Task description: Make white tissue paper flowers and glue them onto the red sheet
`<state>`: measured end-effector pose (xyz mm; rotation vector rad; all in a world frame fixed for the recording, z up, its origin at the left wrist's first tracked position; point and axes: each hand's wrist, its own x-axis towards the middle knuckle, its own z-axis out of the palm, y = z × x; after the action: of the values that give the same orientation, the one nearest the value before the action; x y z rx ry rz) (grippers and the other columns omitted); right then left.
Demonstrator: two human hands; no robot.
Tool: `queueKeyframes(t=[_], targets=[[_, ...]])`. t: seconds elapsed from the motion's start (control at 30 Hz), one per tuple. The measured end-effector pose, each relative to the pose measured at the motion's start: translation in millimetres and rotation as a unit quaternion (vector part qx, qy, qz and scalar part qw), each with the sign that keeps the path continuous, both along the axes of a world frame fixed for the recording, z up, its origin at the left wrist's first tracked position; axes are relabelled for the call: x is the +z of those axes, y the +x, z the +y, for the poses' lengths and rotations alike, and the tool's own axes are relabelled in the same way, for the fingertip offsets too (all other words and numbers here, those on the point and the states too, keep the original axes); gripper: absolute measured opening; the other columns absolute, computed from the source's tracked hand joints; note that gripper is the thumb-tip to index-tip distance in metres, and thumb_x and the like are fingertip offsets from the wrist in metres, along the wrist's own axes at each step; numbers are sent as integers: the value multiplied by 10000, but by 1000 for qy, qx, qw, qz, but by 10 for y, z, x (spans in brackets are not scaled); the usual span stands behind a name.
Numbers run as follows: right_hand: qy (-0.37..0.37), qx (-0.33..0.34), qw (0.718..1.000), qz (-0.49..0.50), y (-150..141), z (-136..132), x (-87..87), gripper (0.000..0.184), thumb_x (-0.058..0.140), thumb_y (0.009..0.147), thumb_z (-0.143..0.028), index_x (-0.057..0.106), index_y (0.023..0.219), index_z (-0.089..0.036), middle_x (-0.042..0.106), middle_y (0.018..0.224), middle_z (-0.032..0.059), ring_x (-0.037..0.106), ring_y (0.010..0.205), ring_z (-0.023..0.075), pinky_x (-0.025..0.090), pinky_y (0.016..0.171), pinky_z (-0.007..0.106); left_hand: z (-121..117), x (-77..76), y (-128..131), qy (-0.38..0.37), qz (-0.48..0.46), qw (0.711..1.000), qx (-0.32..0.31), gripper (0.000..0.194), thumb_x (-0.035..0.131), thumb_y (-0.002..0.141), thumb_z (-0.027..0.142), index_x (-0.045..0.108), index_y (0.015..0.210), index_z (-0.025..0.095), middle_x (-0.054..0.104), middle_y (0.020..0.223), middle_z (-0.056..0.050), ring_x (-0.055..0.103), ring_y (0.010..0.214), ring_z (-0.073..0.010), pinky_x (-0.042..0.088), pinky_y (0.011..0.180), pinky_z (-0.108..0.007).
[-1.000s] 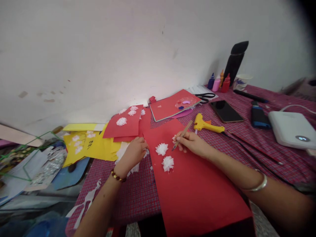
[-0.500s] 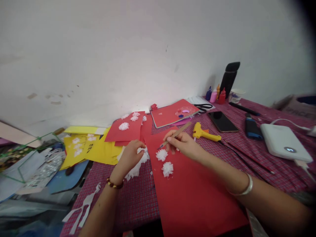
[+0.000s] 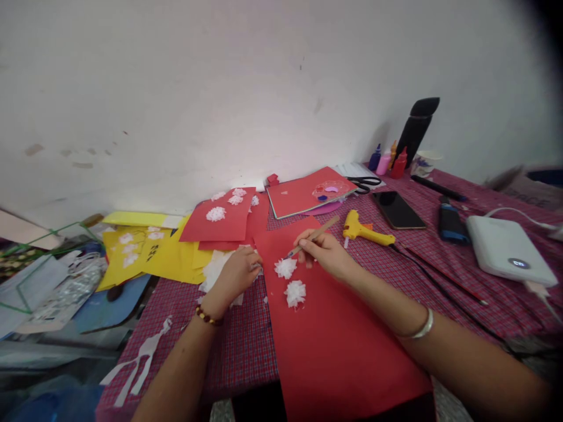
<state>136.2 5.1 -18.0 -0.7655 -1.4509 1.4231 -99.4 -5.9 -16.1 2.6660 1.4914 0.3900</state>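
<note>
My right hand grips a slim wooden-handled paintbrush, its tip touching or just above a white fringed paper flower. A second paper flower sits nearer to me. Both are on a large red paper sheet that hangs over the front table edge. My left hand rests at the sheet's left edge, over white tissue paper. Its fingers are curled together, and what they hold, if anything, is hidden.
Red cards with white flowers and yellow paper lie left. Behind are a palette and scissors. Rightward lie a yellow glue gun, phone, power bank and paint bottles. Paper strips lie front left.
The view has shifted slightly. The brush tip remains by the upper flower, and my right hand keeps its grip. My left fingers look drawn a little closer together.
</note>
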Motion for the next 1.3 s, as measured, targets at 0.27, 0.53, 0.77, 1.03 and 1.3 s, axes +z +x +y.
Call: queueKeyframes(t=[0.27,0.53,0.77,1.03,1.3], targets=[[0,-6,1000,13,-26,-29,-24,270,549,800,-441,536,786,-172,587,570,-17,496,419,80,397,423,213,-34,73,-75,-128,-402,895,145,70,562,705,225,540,671,167,552,630,14,511,588,-113,414,578,-240],[45,15,999,-13,-70,-114,-10,275,514,824,-438,560,860,-169,625,653,12,525,445,95,411,432,229,-94,66,-44,-256,-542,789,133,201,679,654,280,580,778,158,590,658,13,537,564,-98,446,586,-250],[44,14,997,-56,-75,-131,-8,200,497,829,-370,561,834,-180,606,650,-1,522,460,93,428,459,228,-84,53,-150,95,-139,964,208,110,541,727,176,643,768,176,616,849,-87,560,869,-239,421,790,-384],[33,26,996,-77,-95,-162,-18,162,489,829,-341,549,820,-191,583,660,2,522,485,106,430,481,240,-103,-18,-69,-13,-35,998,54,143,600,683,164,666,807,187,633,837,-52,569,819,-201,423,776,-329],[49,23,995,-81,-93,-160,-41,163,486,842,-327,558,791,-190,579,666,1,526,502,101,436,492,234,-84,-92,-42,-17,-14,998,57,132,530,719,127,645,748,185,643,802,-56,578,787,-188,422,729,-305]])
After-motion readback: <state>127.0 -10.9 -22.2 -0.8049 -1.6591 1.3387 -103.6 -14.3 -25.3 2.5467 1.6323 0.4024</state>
